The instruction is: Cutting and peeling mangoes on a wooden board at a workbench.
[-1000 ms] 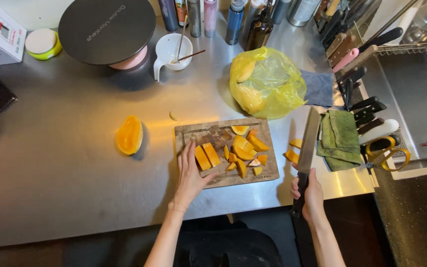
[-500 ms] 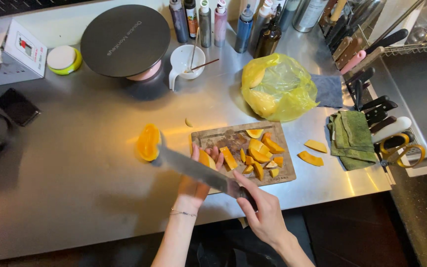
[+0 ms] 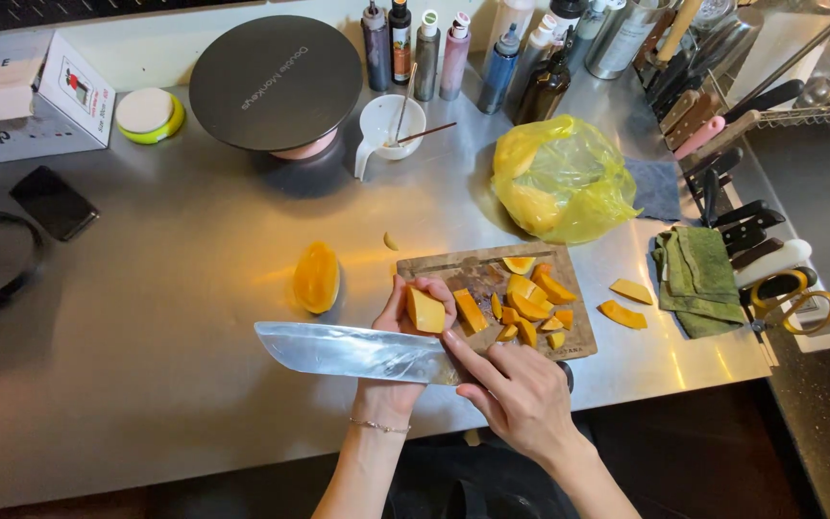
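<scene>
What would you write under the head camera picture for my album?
Left hand lifts an orange squash chunk over the cutting board; right hand holds a big knife.

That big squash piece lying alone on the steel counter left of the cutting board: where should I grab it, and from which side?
Probably across its narrow middle, from above. The squash piece lies as a long rounded wedge, its ends pointing away from and toward the person, so fingers can close on its left and right flanks. Come from its left: the knife in the right hand lies just in front of it, with the cutting board to its right.
</scene>
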